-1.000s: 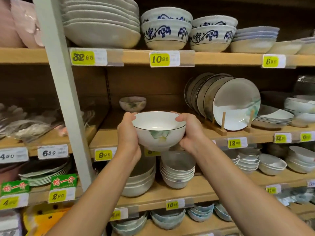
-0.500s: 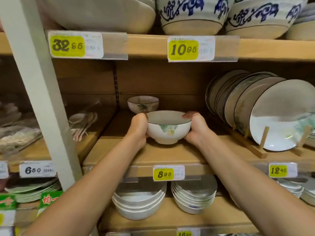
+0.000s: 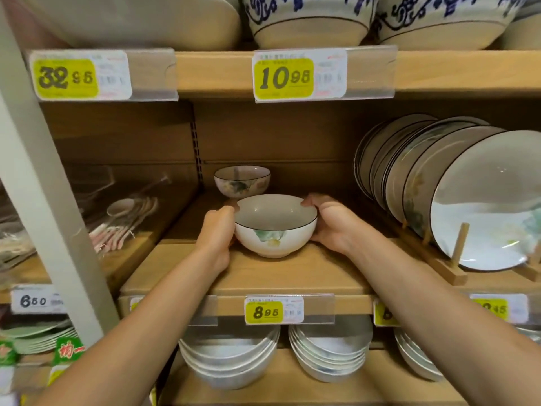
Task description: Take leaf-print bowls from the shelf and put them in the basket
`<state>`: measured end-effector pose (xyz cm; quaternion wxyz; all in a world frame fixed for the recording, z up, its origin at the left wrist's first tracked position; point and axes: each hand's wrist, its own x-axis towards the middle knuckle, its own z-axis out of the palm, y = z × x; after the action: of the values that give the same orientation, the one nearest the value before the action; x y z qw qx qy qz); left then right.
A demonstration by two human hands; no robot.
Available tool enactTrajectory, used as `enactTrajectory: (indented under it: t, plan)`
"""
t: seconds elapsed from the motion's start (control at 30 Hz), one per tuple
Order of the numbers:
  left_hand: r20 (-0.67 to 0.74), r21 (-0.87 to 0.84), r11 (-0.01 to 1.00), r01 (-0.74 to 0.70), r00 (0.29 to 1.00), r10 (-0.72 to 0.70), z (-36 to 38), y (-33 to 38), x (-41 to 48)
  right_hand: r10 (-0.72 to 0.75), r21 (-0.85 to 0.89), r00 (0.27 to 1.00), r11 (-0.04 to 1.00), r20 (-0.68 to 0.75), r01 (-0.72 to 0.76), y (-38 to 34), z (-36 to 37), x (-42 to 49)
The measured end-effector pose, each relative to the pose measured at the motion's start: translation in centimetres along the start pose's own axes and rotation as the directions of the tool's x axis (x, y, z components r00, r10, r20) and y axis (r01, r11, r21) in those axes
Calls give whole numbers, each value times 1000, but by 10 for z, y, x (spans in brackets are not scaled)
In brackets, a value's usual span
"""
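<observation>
Upper shelf edge (image 3: 216, 74) tags: 32.95 (image 3: 66, 78), 10.98 (image 3: 284, 78). Middle shelf edge (image 3: 351, 304): 8.95 (image 3: 264, 312). Left: 6.50 (image 3: 33, 301).

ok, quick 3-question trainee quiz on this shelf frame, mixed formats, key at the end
1. True or false: the front leaf-print bowl is held by one hand only.
2. Multiple choice: where is the second leaf-print bowl? A) stacked inside the front one B) behind it, nearer the back of the shelf C) on the shelf below
3. Fill in: the tag on the shelf edge below the held bowl reads ____.

Key:
1. False. The left hand and right hand clasp it on opposite sides.
2. B
3. 8.95
</observation>
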<state>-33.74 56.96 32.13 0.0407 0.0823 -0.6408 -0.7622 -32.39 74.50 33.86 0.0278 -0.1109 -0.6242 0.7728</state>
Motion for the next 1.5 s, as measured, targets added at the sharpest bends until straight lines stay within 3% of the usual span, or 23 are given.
enactTrajectory:
  t: [0.07,0.13,0.27,0.33,0.4,0.53,0.7,0.77,0.83,0.9,0.97,1.03,1.1,1.23,1.33,1.4,1.5]
  plan:
    - [-110,80,991,-103,988,111,0,-7,-13,-97,-296,995,952,-39,81,-14,-2,11]
    - [-122,128,978,-163,976,179,8,-17,-32,-173,-477,985,863,28,165,-27,0,23]
    - [-28,-117,992,-57,998,54,28,-26,-51,-27,-402,955,903,295,149,-26,1,40]
    - [-39,-131,990,-47,998,42,32,-24,-50,28,-308,935,947,354,89,-19,-3,44]
    - [-54,-140,989,-41,998,33,32,-20,-44,38,-200,939,979,342,33,-15,-4,47]
    - [-57,-186,983,9,998,-20,24,-11,-32,33,-141,976,990,214,-2,-12,0,42]
    - [9,-167,977,133,991,-134,7,4,-13,-1,-362,1000,932,13,6,-15,-4,36]
    - [70,-134,976,172,984,-164,2,14,-6,35,-420,998,908,57,-8,-24,-7,35]
    - [129,-115,972,204,973,-190,1,18,0,65,-349,977,937,205,11,-28,-7,34]
    - [99,-101,977,190,979,-180,2,16,0,68,-248,951,969,302,10,-24,-3,33]
    - [-7,-78,989,123,992,-124,6,6,-6,44,-167,951,986,307,8,-20,-2,35]
    - [-19,-97,994,49,999,-51,13,-4,-16,17,-127,966,992,257,16,-18,1,34]
    - [13,-142,990,19,1000,-18,19,-7,-23,-28,-186,989,981,148,56,-14,4,30]
    - [-2,-169,979,110,994,-112,10,4,-20,-141,-371,990,919,-2,130,-7,3,21]
    - [82,-132,976,176,983,-166,3,14,-17,-57,-469,994,878,91,94,-23,-3,20]
    - [142,-148,969,199,974,-178,3,18,-18,31,-397,976,916,214,58,-29,-4,19]
    - [-11,-160,982,95,995,-98,5,6,-26,48,-245,966,969,256,17,-23,-4,14]
